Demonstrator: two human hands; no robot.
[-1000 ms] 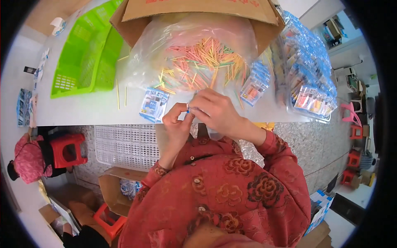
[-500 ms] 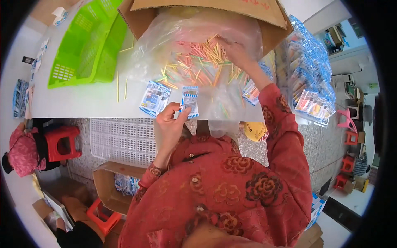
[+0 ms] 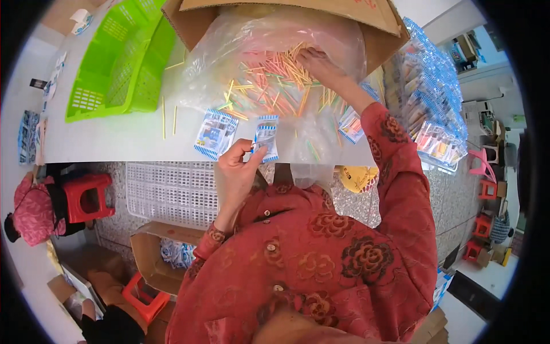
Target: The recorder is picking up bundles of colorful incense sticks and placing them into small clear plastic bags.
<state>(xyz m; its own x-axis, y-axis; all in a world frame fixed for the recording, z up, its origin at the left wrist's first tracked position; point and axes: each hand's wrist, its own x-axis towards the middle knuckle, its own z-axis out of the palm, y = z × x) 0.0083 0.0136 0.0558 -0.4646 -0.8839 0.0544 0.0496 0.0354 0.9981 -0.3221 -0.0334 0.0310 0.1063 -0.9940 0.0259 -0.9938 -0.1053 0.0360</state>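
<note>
My left hand (image 3: 238,162) pinches a small blue-and-white plastic packet (image 3: 266,137) between thumb and forefinger at the table's near edge. A second, wider packet (image 3: 216,134) lies flat on the table just left of it. My right hand (image 3: 322,67) reaches into the clear plastic bag (image 3: 212,63) spilling from a cardboard box (image 3: 286,7). Its bent fingers meet the right side of a heap of thin pink, yellow and green sticks (image 3: 269,74); what they hold, if anything, is hidden. Another packet (image 3: 350,125) rests below my right forearm.
A bright green basket (image 3: 123,69) stands at the left, with loose sticks (image 3: 164,117) beside it. Filled packets (image 3: 429,92) are piled at the right. Under the table are a white crate (image 3: 172,189) and a carton of packets (image 3: 166,252). Other people sit at the left near red stools (image 3: 89,198).
My right hand has shifted slightly within the stick heap, its fingers still at the sticks. My left hand keeps the packet, which is tilted a little to the right.
</note>
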